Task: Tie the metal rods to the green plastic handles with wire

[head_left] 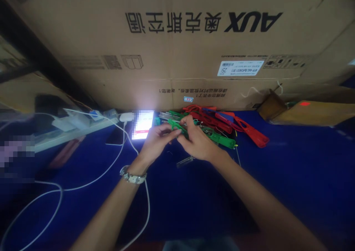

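My left hand (pixel 156 140) and my right hand (pixel 195 140) meet over a blue cloth-covered table (pixel 291 169). Both pinch a green plastic handle piece (pixel 175 125) between their fingertips. My left wrist wears a metal watch (pixel 132 176). Just behind my hands lies a pile of green plastic handles (pixel 222 138) and red plastic handles (pixel 244 127). A small metal part (pixel 185 161) lies on the cloth below my right hand.
A large cardboard box (pixel 177 47) stands along the back of the table. A lit phone (pixel 142 124) lies left of my hands, with white charger cables (pixel 91 178) trailing across the cloth. A power strip (pixel 69 123) sits at the left. A brown box (pixel 313 112) is at the right.
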The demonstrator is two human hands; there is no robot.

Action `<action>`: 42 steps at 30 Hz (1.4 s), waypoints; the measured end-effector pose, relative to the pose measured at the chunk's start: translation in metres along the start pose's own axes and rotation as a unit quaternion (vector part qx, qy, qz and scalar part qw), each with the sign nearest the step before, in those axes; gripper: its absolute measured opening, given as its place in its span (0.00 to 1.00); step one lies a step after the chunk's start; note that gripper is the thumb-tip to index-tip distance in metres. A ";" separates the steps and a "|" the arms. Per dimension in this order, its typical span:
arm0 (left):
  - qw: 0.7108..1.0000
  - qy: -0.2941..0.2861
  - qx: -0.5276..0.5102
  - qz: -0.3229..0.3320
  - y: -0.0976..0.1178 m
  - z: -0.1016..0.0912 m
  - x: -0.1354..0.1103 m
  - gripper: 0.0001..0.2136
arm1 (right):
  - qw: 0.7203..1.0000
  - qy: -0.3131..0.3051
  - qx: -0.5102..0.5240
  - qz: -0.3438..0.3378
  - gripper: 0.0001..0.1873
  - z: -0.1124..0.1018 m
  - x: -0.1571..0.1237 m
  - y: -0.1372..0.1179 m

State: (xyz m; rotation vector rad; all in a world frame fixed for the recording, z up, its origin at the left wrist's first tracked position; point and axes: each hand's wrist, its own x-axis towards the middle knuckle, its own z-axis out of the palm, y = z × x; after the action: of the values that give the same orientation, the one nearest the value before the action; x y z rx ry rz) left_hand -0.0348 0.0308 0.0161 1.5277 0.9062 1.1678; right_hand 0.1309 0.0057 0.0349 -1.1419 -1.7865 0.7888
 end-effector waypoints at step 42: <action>0.991 -0.126 0.034 0.006 0.002 -0.012 -0.003 0.08 | 0.949 -0.132 0.128 0.257 0.28 -0.002 0.004 -0.007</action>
State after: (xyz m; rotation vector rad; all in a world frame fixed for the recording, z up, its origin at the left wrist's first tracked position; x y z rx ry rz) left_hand -0.0474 0.0312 0.0181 1.6926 0.7745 0.9344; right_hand 0.1289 0.0065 0.0430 -1.3914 -1.5416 1.4972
